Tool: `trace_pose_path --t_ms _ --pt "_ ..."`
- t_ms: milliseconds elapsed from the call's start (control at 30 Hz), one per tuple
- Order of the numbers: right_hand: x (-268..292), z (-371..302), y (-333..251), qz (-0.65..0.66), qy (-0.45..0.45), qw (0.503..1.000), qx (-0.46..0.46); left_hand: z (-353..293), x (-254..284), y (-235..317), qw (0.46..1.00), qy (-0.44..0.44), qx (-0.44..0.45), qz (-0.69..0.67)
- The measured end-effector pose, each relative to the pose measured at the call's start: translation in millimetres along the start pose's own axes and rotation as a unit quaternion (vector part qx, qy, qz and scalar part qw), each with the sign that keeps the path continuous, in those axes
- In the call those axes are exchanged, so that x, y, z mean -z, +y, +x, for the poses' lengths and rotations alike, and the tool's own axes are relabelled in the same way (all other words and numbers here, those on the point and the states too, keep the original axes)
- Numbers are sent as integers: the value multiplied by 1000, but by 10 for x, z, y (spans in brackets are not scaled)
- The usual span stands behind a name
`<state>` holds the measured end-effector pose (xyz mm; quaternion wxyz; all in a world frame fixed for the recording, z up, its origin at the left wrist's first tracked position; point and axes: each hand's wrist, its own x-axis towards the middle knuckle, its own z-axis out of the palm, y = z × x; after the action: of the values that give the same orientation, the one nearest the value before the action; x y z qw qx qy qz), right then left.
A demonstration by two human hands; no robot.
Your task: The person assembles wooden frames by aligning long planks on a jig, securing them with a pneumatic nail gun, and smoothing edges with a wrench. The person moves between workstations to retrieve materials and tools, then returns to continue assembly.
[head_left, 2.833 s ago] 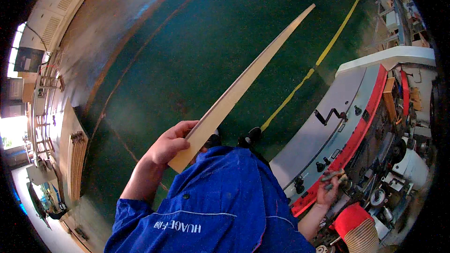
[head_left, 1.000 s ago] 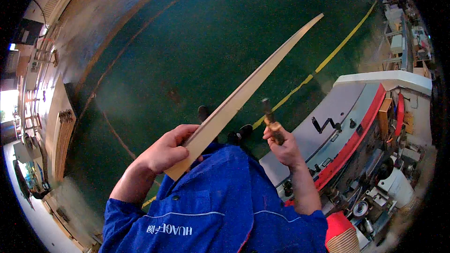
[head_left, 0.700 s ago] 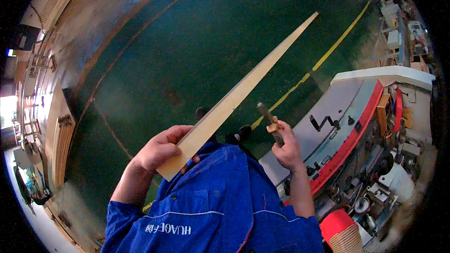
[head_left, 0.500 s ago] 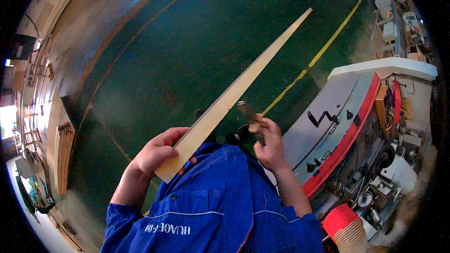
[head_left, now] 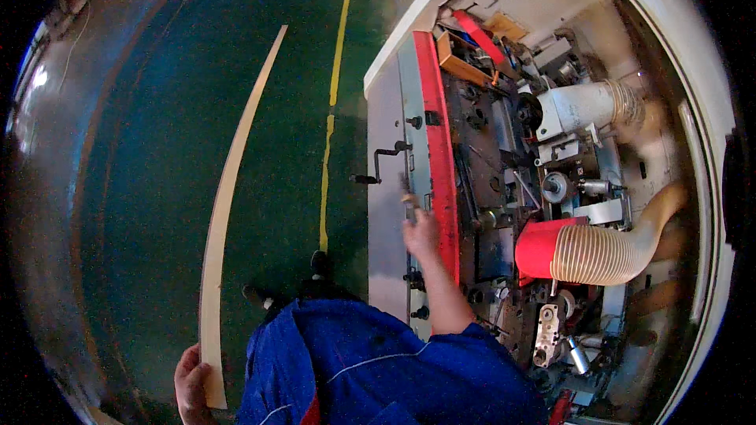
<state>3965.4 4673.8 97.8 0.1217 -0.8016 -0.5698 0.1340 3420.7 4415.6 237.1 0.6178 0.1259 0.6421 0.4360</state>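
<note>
A long, pale wooden board (head_left: pixel 224 212), narrowing toward its far end, rises from the lower left over the green floor. My left hand (head_left: pixel 191 386) is closed on its near end, fingers on the outer edge. My right hand (head_left: pixel 421 232) is closed around a short hand tool (head_left: pixel 408 197) with a dark metal part and a brownish part; blur hides its exact kind. This hand is over the machine's front, beside the red edge strip (head_left: pixel 441 189) and just below a black crank handle (head_left: pixel 378 164).
The machine stands open on the right. Inside are a wooden box (head_left: pixel 463 61), a ribbed hose (head_left: pixel 598 256) with a red collar (head_left: pixel 539 252), motors and loose metal parts. A yellow line (head_left: pixel 327 157) crosses the floor; my shoes (head_left: pixel 318 261) stand near its lower end.
My view has turned right toward the machine. The board has swung to my left side, still in my left hand. My right hand has moved with the tool to the machine's front.
</note>
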Motion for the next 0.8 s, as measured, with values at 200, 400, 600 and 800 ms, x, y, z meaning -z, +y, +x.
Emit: trace_pose_path --t_ms 200,400,600,800 --pt "710 840 380 -39 96 987 -119 -272 -500 390 990 70 76 96" --pt "-70 918 -190 75 40 993 75 -554 -401 148 982 56 132 127" --pt "-2086 -429 -2300 435 -483 760 -11 -1954 -114 -182 910 172 244 288" --pt "-3066 -802 -3163 490 -618 570 -230 -2746 603 -562 880 249 197 354"
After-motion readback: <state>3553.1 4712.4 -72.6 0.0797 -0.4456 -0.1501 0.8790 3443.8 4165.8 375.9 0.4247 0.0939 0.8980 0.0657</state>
